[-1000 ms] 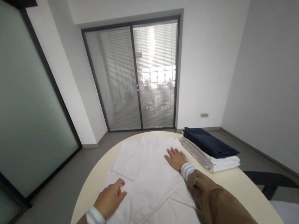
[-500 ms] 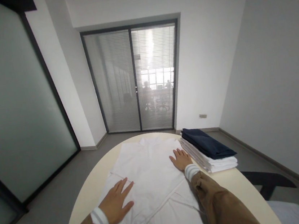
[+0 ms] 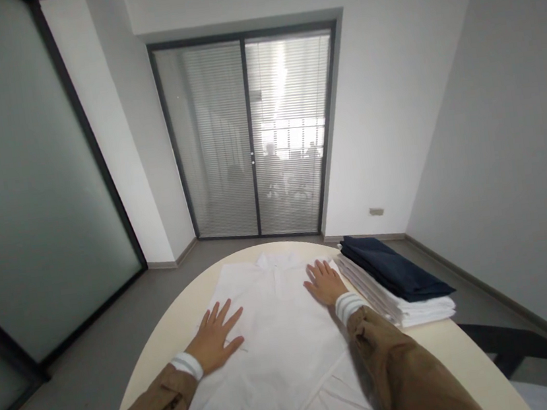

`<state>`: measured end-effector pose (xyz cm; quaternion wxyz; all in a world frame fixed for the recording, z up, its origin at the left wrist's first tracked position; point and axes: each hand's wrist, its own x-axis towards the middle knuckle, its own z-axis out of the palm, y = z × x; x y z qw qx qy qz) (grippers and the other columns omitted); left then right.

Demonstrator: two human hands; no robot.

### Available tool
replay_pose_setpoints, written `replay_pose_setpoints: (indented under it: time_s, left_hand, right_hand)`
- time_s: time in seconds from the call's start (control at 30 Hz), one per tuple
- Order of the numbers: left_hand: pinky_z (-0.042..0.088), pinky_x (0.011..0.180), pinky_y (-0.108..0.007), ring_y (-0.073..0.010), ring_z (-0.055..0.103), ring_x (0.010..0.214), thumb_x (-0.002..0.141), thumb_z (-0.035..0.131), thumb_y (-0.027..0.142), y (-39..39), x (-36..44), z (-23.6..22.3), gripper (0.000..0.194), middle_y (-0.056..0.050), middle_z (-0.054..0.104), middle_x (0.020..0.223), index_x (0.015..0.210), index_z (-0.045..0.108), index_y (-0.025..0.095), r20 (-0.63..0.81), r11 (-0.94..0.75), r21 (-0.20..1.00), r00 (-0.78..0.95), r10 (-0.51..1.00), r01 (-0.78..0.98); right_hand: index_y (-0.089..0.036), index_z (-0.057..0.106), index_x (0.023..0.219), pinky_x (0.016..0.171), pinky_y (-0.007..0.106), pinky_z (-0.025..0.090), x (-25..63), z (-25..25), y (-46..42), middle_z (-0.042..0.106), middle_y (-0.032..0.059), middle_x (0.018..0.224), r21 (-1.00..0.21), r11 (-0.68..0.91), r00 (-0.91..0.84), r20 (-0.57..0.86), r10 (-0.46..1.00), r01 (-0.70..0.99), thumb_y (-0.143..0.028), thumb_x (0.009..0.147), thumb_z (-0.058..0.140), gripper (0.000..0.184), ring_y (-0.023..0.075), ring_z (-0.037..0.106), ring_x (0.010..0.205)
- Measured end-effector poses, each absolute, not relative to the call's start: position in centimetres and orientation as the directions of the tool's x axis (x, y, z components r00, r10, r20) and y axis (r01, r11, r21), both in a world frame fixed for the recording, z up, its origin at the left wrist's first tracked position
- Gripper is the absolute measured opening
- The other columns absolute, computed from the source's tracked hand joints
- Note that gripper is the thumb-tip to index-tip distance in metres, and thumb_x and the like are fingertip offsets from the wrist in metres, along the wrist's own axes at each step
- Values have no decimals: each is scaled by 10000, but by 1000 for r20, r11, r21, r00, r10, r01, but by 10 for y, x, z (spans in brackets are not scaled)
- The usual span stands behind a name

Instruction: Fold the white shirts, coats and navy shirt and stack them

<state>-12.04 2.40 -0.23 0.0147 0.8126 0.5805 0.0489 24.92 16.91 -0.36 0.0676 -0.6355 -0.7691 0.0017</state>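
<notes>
A white shirt (image 3: 280, 337) lies spread flat on a pale oval table (image 3: 182, 316), its collar at the far end. My left hand (image 3: 217, 337) rests flat on the shirt's left side, fingers spread, holding nothing. Flat on the shirt's upper right part lies my right hand (image 3: 323, 282), fingers stretched out, close to the shirt's right edge. Both arms wear brown sleeves with white striped cuffs.
A stack of folded white garments (image 3: 400, 306) with a dark navy one (image 3: 396, 270) on top sits at the table's right edge. A dark chair (image 3: 515, 345) stands at the right. Ahead are glass sliding doors with blinds (image 3: 252, 134); a frosted glass wall (image 3: 18, 196) at left.
My left hand opened from a loose curl and slid forward up the shirt's left side. My right hand moved a little farther toward the collar. The shirt looks smoother.
</notes>
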Motion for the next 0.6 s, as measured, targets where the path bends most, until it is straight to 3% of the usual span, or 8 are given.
replay_pose_setpoints:
  time_s: [0.17, 0.33, 0.5, 0.6]
  left_hand:
    - [181, 1157, -611, -396, 89, 1475, 940, 340, 647, 23, -121, -8, 648, -73, 166, 1623, 1522, 273, 370, 57, -322, 95, 318, 946, 942]
    - [157, 1158, -623, -405, 64, 1477, 923, 341, 682, 26, -119, -4, 680, -74, 152, 1627, 1523, 266, 371, 53, -311, 123, 306, 950, 943]
    - [156, 1148, -637, -424, 88, 1473, 909, 384, 683, 33, -118, -8, 677, -73, 172, 1626, 1512, 293, 388, 65, -286, 146, 279, 958, 947]
    - [155, 1144, -636, -429, 108, 1470, 902, 405, 682, 40, -117, -10, 682, -75, 191, 1623, 1507, 310, 383, 82, -276, 144, 266, 960, 950]
  right_hand:
    - [-225, 311, 1511, 1145, 560, 110, 257, -16, 199, 197, 124, 1615, -151, 111, -114, -12, 993, 982, -683, 909, 294, 757, 348, 115, 1478]
    - [-226, 396, 1446, 1126, 556, 179, 258, -17, 220, 321, 128, 1551, -188, 111, -108, 27, 994, 976, -618, 931, 305, 654, 291, 219, 1437]
    - [-216, 336, 1487, 1150, 522, 113, 248, -14, 223, 217, 100, 1609, -124, 99, -95, 35, 995, 987, -517, 988, 188, 601, 282, 107, 1479]
    - [-188, 271, 1519, 1148, 503, 119, 236, -4, 210, 128, 117, 1631, -63, 91, -88, 46, 995, 994, -503, 975, 255, 629, 311, 68, 1485]
